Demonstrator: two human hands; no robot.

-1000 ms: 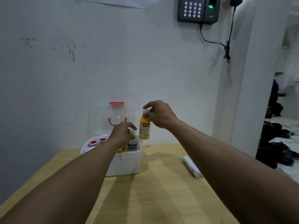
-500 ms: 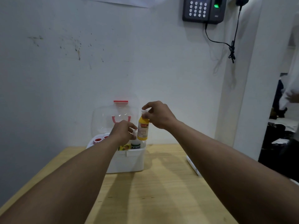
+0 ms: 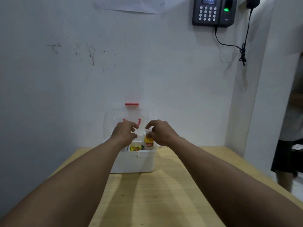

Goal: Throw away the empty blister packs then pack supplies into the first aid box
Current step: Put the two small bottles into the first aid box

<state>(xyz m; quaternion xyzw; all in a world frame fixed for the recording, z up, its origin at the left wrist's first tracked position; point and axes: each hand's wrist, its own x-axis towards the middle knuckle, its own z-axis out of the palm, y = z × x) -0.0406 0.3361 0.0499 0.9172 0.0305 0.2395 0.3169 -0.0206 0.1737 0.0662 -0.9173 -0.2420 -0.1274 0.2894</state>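
Observation:
A white first aid box (image 3: 134, 163) stands on the wooden table (image 3: 155, 194) against the wall, its clear lid (image 3: 113, 118) with a red handle raised behind it. My right hand (image 3: 159, 132) grips the cap of a yellow bottle (image 3: 148, 143), which stands upright inside the box at its right side. My left hand (image 3: 125, 134) hovers over the box's middle with fingers curled; whether it holds anything is hidden. A yellow-labelled pack (image 3: 135, 147) shows inside the box between my hands.
A keypad device (image 3: 213, 11) with a dangling black cable (image 3: 242, 53) hangs on the wall, upper right. A person (image 3: 290, 128) stands at the right edge beside the table. The wall rises directly behind the box.
My right hand has lowered the yellow bottle from above the box down into it. The view has shifted, so the white roll on the table is out of sight.

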